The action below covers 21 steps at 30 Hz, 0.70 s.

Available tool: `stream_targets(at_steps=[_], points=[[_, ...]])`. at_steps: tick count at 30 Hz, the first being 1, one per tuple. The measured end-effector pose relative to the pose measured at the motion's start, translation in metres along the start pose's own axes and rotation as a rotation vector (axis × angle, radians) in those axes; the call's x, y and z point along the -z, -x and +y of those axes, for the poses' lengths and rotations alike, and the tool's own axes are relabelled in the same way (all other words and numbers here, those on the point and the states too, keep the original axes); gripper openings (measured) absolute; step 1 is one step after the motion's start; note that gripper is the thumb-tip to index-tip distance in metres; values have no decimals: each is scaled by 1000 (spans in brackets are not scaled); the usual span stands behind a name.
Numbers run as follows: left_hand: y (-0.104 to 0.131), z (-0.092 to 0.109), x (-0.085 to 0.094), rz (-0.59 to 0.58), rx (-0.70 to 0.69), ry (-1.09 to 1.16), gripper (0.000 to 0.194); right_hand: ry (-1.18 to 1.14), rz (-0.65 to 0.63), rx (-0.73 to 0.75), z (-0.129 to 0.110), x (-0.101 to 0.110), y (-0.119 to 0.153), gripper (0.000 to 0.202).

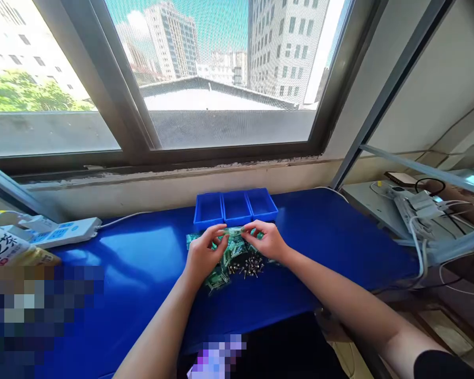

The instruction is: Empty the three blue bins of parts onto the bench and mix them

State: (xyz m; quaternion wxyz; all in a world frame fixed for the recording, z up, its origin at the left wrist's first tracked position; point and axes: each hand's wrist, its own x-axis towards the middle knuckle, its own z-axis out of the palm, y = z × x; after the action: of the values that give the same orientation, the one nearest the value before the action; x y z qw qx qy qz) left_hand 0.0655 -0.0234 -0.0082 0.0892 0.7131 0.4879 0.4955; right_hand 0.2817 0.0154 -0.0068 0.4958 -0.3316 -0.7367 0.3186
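A small green piece that looks like a circuit board (234, 230) is held up between my two hands, over a pile. My left hand (206, 249) is closed with its fingertips at the piece's left end. At its right end, the thumb and fingers of my right hand (267, 241) pinch it. Below lies a loose heap of similar green boards (218, 278), partly covered by my hands. Several small metal parts with thin legs (253, 266) are bunched in front of the heap. Just behind my hands stands a blue three-compartment tray (235, 222).
A blue surface (324, 237) covers the table. White power strips (69, 232) and a printed package (8, 250) lie at the left. Adapters and cables (421, 208) crowd a side table at the right, past a metal frame post (379, 116). A window rises behind.
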Motion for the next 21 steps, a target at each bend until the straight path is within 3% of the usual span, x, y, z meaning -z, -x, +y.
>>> stream_targets(at_steps=[5, 11, 17, 21], points=[[-3, 1, 3, -2, -99, -3, 11, -13, -22, -17, -5, 0, 0, 19], [-2, -5, 3, -6, -83, -5, 15, -376, -65, -218, -1, -1, -2, 31], [-2, -2, 7, -66, -22, 22, 27, -255, -7, -220, 4, -6, -5, 30], [-2, 1, 7, -38, -38, 4, 23, -216, 34, -168, 6, -10, -5, 27]])
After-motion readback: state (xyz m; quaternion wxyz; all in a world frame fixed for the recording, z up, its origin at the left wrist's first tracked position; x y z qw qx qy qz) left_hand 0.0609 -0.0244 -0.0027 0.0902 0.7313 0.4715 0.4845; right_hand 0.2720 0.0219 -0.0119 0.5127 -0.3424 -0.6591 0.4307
